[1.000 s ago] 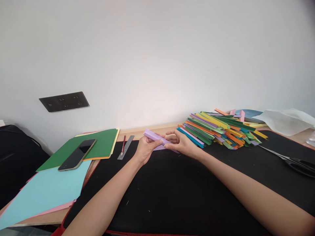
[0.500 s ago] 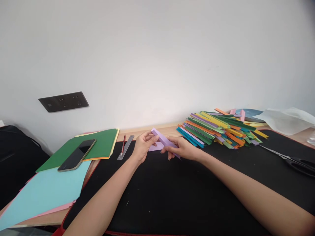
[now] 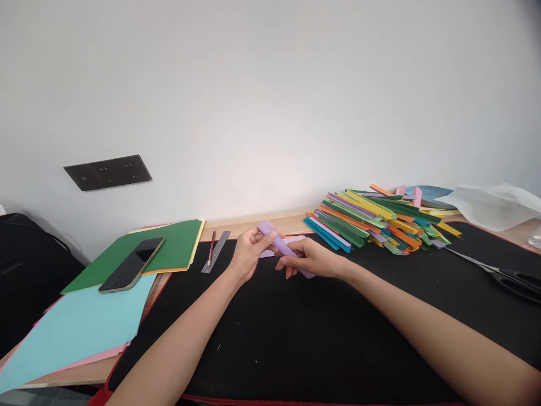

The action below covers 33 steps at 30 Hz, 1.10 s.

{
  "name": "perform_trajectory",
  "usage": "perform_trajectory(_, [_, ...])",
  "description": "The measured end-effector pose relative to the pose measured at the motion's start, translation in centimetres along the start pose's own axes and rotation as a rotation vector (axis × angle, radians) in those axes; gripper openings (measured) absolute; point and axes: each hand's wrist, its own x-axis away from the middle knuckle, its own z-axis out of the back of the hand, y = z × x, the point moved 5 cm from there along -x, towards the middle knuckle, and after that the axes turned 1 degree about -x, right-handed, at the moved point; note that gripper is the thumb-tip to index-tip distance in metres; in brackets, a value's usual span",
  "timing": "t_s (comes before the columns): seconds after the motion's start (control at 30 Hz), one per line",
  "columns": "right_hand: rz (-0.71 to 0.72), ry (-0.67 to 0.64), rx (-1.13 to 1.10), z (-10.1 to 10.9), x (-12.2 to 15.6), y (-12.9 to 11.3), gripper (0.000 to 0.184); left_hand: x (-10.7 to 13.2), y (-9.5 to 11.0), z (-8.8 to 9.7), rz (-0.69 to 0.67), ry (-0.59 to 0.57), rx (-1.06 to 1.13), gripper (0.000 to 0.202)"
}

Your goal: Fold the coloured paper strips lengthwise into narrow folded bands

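Mid-frame, the lilac strip (image 3: 282, 246) has been tilted steeper, pinched by left hand (image 3: 248, 255) and right hand (image 3: 313, 259); folding is judged ongoing.

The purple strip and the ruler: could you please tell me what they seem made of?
The purple strip looks like matte paper or thin card, creased and held between left hand and right hand. The ruler seems metal: grey, thin, dull sheen, though plastic is possible.

Your left hand (image 3: 249, 254) raised, palm turned inward, thumb and fingers pinched closed. Your right hand (image 3: 310, 258) just right of that grip, knuckles up, fingers curled closed. Both bare forearms stretched forward, converging.
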Motion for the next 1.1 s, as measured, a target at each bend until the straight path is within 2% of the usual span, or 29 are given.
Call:
perform_trajectory(0.1, [-0.003,-0.034,-0.101,-0.22,-0.03,0.09,0.036,0.12,-0.03,-0.16,-0.005,-0.006,-0.007,0.02])
perform_trajectory(0.23, [0.005,-0.016,-0.167,-0.13,-0.16,0.25,0.039,0.2,-0.14,-0.44,0.012,-0.041,-0.012,0.019])
perform_trajectory(0.4, [0.015,0.019,-0.129,0.02,-0.26,0.25,0.041,0.1,-0.01,-0.16,0.021,0.004,0.022,0.026])
perform_trajectory(1.1, [0.061,0.09,-0.039,0.14,-0.27,0.12,0.038,0.18,0.45,-0.15,-0.008,0.031,-0.045,0.02])
